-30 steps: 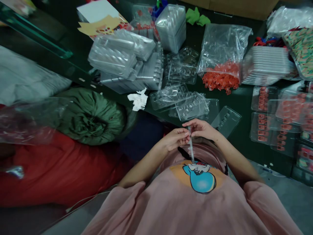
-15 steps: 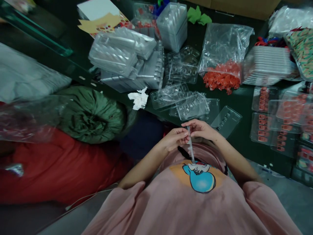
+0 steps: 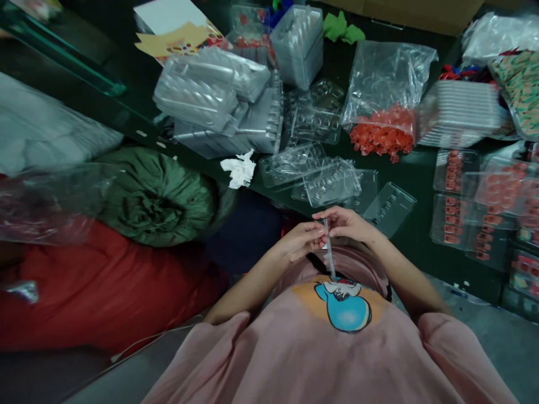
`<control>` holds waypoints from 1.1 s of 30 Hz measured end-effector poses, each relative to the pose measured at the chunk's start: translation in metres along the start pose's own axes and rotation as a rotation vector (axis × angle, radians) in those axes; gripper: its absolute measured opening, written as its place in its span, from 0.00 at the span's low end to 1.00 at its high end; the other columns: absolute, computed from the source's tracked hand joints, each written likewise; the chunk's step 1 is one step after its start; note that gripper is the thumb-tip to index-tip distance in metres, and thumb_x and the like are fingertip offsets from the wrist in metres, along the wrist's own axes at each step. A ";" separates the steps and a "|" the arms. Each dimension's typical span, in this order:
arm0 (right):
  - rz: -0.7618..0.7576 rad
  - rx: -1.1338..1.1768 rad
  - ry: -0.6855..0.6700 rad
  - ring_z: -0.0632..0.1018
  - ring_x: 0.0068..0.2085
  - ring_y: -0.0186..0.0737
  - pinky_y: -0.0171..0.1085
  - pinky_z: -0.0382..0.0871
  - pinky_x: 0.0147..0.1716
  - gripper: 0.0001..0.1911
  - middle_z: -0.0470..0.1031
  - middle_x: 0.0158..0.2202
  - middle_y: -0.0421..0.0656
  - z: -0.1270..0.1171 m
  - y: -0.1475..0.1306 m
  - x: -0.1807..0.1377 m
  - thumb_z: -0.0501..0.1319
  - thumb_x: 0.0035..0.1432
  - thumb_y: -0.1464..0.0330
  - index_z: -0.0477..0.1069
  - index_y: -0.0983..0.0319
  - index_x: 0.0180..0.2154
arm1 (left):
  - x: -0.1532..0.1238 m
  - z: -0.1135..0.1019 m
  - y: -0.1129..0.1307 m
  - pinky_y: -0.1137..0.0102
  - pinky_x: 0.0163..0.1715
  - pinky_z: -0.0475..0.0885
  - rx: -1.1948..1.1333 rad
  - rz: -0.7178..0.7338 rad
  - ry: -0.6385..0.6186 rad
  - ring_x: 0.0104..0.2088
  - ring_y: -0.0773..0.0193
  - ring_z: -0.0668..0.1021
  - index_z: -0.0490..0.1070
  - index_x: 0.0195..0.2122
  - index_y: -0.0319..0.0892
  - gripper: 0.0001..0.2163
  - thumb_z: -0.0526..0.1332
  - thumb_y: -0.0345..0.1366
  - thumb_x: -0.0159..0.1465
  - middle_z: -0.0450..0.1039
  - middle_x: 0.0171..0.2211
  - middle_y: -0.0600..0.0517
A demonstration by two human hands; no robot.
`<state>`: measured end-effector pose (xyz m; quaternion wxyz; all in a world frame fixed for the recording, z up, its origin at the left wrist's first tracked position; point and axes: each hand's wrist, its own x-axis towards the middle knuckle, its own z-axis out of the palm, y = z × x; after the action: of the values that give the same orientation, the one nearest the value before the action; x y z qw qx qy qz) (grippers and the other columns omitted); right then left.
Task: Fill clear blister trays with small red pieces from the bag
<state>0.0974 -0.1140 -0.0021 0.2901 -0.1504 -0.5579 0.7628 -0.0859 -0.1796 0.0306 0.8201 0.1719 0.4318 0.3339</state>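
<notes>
Grip of left hand (image 3: 300,242) and right hand (image 3: 348,223) pinched on clear strip (image 3: 329,261), hands unmoved since before

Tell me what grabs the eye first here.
The clear bag of orange-red pieces sits upper right of centre on the dark table. Left of it are heaped stacks of clear blister trays. Low centre, the left hand and right hand pinch a thin clear strip in front of the pink shirt.

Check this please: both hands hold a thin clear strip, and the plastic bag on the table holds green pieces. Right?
Not quite: the head view shows red pieces in the plastic bag, not green. The left hand and right hand do hold the thin clear strip.
</notes>
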 end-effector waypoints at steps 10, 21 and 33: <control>0.008 0.012 -0.021 0.75 0.38 0.30 0.35 0.70 0.42 0.24 0.72 0.57 0.46 0.002 0.002 0.002 0.69 0.54 0.66 0.69 0.58 0.53 | -0.008 0.003 0.002 0.78 0.23 0.67 0.031 0.057 0.067 0.21 0.73 0.73 0.72 0.27 0.34 0.18 0.75 0.43 0.48 0.74 0.23 0.52; 0.001 0.032 -0.021 0.74 0.37 0.29 0.34 0.70 0.41 0.24 0.72 0.56 0.47 0.001 0.006 0.001 0.69 0.54 0.66 0.70 0.58 0.52 | -0.006 0.002 0.001 0.77 0.26 0.69 0.034 0.032 0.038 0.22 0.73 0.74 0.72 0.27 0.34 0.16 0.74 0.41 0.50 0.73 0.23 0.52; 0.020 0.059 -0.012 0.75 0.39 0.31 0.36 0.70 0.44 0.24 0.70 0.59 0.49 0.000 0.005 -0.003 0.69 0.54 0.65 0.69 0.59 0.52 | -0.002 0.003 -0.003 0.76 0.26 0.68 0.006 0.004 0.045 0.22 0.72 0.74 0.73 0.28 0.35 0.15 0.74 0.40 0.50 0.74 0.24 0.51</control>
<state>0.0986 -0.1169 -0.0070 0.2835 -0.1425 -0.5354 0.7827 -0.0833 -0.1828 0.0320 0.8088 0.1677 0.4509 0.3382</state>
